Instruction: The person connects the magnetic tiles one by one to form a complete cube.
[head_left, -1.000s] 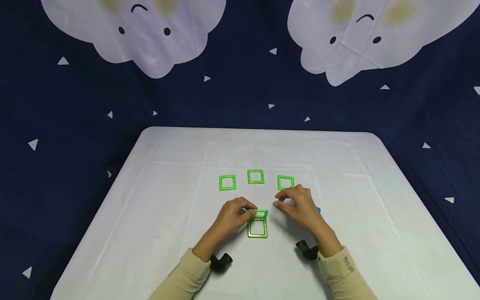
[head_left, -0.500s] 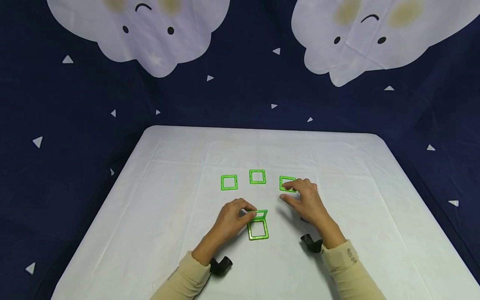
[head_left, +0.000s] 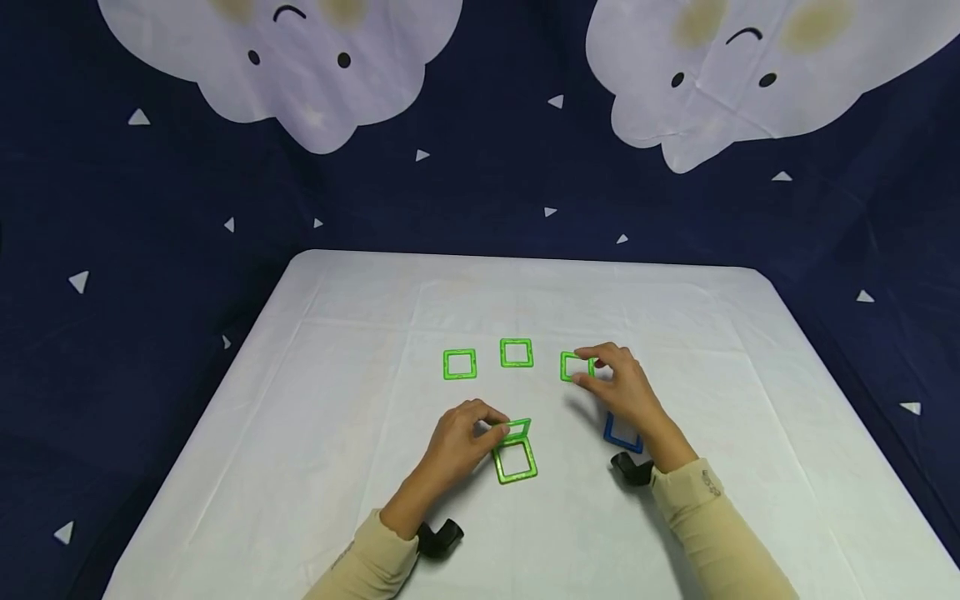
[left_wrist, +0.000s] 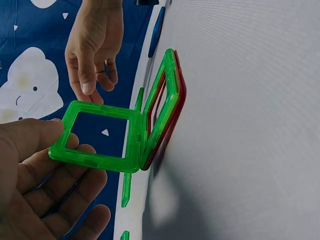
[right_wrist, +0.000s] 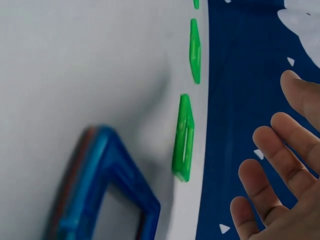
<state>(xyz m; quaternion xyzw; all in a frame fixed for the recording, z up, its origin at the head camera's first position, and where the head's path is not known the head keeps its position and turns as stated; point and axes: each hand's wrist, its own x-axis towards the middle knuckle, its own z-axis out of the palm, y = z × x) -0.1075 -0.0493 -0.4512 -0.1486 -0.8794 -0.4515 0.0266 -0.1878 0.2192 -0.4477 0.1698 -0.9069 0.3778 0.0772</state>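
Note:
My left hand (head_left: 459, 439) pinches a green square magnetic tile (left_wrist: 95, 161) between thumb and fingers. It is raised at an angle, its lower edge against a second green tile (head_left: 517, 477). In the left wrist view a red tile (left_wrist: 181, 100) lies flat against the underside of that second one. Over at the right, my right hand (head_left: 618, 385) hovers by the rightmost green tile (head_left: 565, 367), thumb and fingers spread. The right wrist view shows its fingers apart from that tile, holding nothing. Near the right wrist lies a blue square tile (head_left: 624, 445).
Two more green square tiles, one at the back left (head_left: 446, 365) and one at the back middle (head_left: 504, 353), lie flat on the white table (head_left: 360, 333). Black wrist cameras (head_left: 440, 540) hang under both sleeves. A dark blue cloth with clouds stands behind the table.
My right hand has moved away and to the right, to the rightmost green tile, uncovering the blue tile. The left hand keeps its pinch; the lower green tile has turned slightly.

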